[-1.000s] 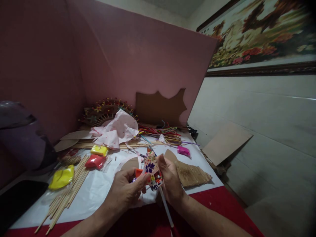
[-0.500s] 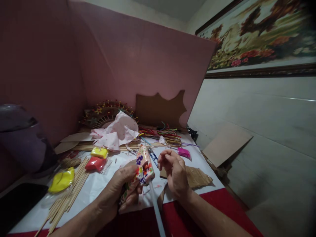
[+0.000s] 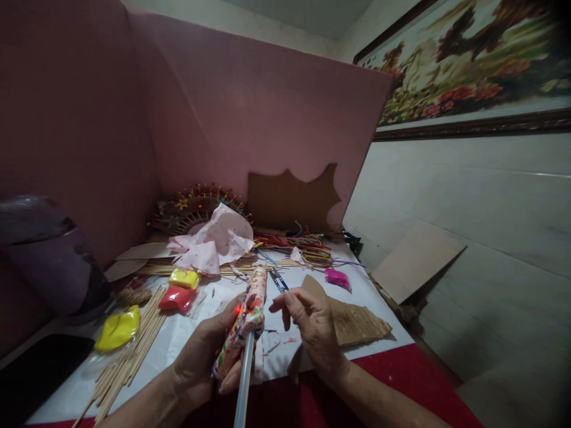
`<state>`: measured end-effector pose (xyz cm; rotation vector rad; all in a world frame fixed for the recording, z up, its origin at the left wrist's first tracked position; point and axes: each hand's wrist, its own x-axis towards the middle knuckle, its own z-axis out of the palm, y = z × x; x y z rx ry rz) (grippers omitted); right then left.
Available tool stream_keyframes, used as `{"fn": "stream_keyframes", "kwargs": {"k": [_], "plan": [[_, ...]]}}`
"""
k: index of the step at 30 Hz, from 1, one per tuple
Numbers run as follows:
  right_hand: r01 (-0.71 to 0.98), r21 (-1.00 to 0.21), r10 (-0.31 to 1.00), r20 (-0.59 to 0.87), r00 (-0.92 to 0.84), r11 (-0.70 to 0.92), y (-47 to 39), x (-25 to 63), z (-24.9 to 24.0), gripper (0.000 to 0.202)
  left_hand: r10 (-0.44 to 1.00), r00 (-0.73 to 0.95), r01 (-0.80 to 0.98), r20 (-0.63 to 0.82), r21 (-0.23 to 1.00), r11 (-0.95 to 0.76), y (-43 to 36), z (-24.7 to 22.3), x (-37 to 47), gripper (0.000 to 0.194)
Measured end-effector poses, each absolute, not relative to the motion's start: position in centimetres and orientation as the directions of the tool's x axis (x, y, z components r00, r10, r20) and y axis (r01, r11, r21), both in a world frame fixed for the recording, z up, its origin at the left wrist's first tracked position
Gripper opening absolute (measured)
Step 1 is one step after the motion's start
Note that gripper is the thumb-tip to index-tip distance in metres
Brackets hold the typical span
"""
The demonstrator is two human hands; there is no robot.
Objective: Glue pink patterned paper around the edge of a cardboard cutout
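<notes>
My left hand is wrapped round a flower-patterned hot glue gun, its nozzle end pointing away from me. From its back end a long translucent glue stick sticks out toward me. A red light glows on the gun's left side by my thumb. To the right, my right hand hovers with its fingers loosely bent and apart, nothing visible in them. Just beyond its fingertips lie small blue-handled thread snips. Pieces of brown cardboard lie beside and partly behind this hand.
Wooden sticks, yellow clay, red clay and a black phone-like slab lie at left. A purple bottle stands behind. Farther back are pink-spotted paper, coloured pipe cleaners and a magenta packet.
The glue gun has turned in my left hand, its glue stick swinging left and the red light coming into view. My right hand has lowered slightly and its fingers have shifted left.
</notes>
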<state>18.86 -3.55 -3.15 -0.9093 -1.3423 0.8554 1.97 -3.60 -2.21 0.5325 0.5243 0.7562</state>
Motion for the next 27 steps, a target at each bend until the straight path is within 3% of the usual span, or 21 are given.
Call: {"fn": "stream_keyframes", "kwargs": {"k": [4, 7, 10, 13, 15, 18, 21, 24, 27], "plan": [[0.138, -0.790, 0.791, 0.609, 0.060, 0.598, -4.5, 19.0, -3.0, 0.008, 0.788, 0.567, -0.503, -0.239, 0.657, 0.561, -3.1, -2.8, 2.0, 0.032], [0.269, -0.653, 0.683, 0.730, -0.027, 0.708, -5.0, 19.6, -3.2, 0.017, 0.812, 0.549, -0.520, -0.198, 0.681, 0.517, -2.3, -3.0, 1.9, 0.043], [0.337, -0.403, 0.505, 0.803, -0.317, 0.851, -5.6, 19.6, -3.8, 0.030, 0.896, 0.414, -0.604, -0.162, 0.687, 0.403, -1.5, -2.6, 1.6, 0.037], [0.206, -0.223, 0.304, 0.706, -0.640, 0.953, -6.4, 18.5, -5.1, 0.046, 0.935, 0.340, -0.644, -0.096, 0.701, 0.306, -0.8, -2.1, 1.3, 0.030], [0.047, -0.303, 0.226, 0.588, -0.777, 0.952, -6.8, 17.4, -6.4, 0.048, 0.952, 0.297, -0.645, -0.070, 0.720, 0.255, -0.6, -2.0, 1.2, 0.028], [0.049, -0.565, 0.391, 0.503, -0.771, 0.824, -7.3, 16.0, -8.1, 0.048, 0.973, 0.223, -0.625, -0.062, 0.757, 0.191, -0.6, -2.1, 1.1, 0.024], [0.081, -0.630, 0.480, 0.496, -0.724, 0.773, -7.3, 15.9, -8.5, 0.039, 0.979, 0.201, -0.598, -0.032, 0.787, 0.148, -1.0, -1.9, 1.3, 0.021], [0.156, -0.678, 0.618, 0.520, -0.590, 0.718, -6.7, 16.8, -7.6, 0.035, 0.973, 0.231, -0.605, -0.021, 0.780, 0.161, -1.5, -1.5, 1.6, 0.014], [0.249, -0.777, 0.808, 0.502, -0.308, 0.578, -5.6, 17.6, -6.7, 0.040, 0.957, 0.285, -0.615, -0.060, 0.754, 0.231, -2.1, -1.3, 2.0, 0.013]]}}
